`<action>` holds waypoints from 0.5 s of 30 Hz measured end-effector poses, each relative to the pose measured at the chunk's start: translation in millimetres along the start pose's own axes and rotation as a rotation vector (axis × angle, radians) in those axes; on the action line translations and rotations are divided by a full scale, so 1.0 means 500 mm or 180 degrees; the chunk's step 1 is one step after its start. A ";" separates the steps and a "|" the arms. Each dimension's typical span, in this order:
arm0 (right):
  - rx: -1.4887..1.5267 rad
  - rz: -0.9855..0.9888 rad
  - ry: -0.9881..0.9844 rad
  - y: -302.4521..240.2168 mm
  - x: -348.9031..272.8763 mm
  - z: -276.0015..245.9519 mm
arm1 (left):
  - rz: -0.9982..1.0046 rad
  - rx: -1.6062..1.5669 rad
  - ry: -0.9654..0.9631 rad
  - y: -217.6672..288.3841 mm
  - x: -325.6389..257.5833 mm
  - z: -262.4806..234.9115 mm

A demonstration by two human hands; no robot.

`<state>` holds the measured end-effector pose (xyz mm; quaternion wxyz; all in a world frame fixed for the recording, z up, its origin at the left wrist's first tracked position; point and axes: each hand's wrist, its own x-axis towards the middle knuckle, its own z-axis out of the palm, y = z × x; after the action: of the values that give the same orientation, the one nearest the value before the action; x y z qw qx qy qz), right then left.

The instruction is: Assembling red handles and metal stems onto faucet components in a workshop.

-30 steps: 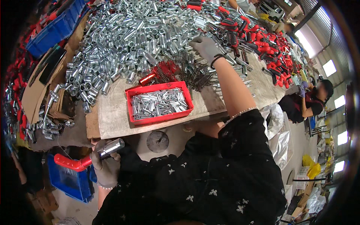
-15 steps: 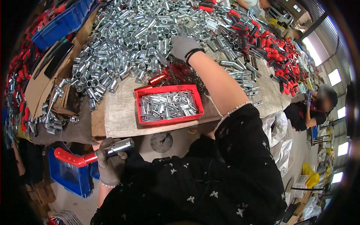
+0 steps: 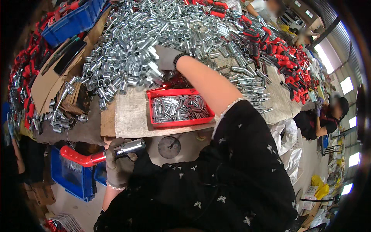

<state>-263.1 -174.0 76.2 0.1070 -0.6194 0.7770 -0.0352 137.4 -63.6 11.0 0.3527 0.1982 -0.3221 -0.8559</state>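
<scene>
The person's gloved left hand [image 3: 118, 164] is wrapped tight around a red-handled tool [image 3: 101, 154], held low in front of the worktop [image 3: 129, 120] edge with its shiny metal head pointing right, probably kept ready to take a part. The gloved right hand [image 3: 167, 57] reaches far over the red tray [image 3: 179, 109] of small metal pieces into the big heap of silver tubes [image 3: 147, 34]; whether its grip has closed on one cannot be told. Red-handled parts [image 3: 286, 58] lie piled at the right. Blue crates sit at the upper left [image 3: 71, 23] and below the worktop [image 3: 75, 178]; flat brown cardboard [image 3: 44, 87] lies at the left.
</scene>
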 end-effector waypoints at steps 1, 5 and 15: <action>0.0011 0.0011 0.0010 -0.019 0.005 0.012 | -0.0004 0.0006 -0.0002 -0.002 0.000 0.002; -0.0099 -0.0242 0.0149 -0.015 -0.009 -0.038 | 0.0061 0.0170 -0.0032 0.004 -0.018 -0.002; -0.0696 0.0010 -0.0335 0.016 -0.065 -0.079 | -0.0022 0.0043 -0.0058 -0.009 -0.011 -0.031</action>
<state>-272.4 -143.7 117.1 0.0795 -0.6271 0.7705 0.0825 147.6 -63.3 -2.4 0.3455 0.1939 -0.3303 -0.8567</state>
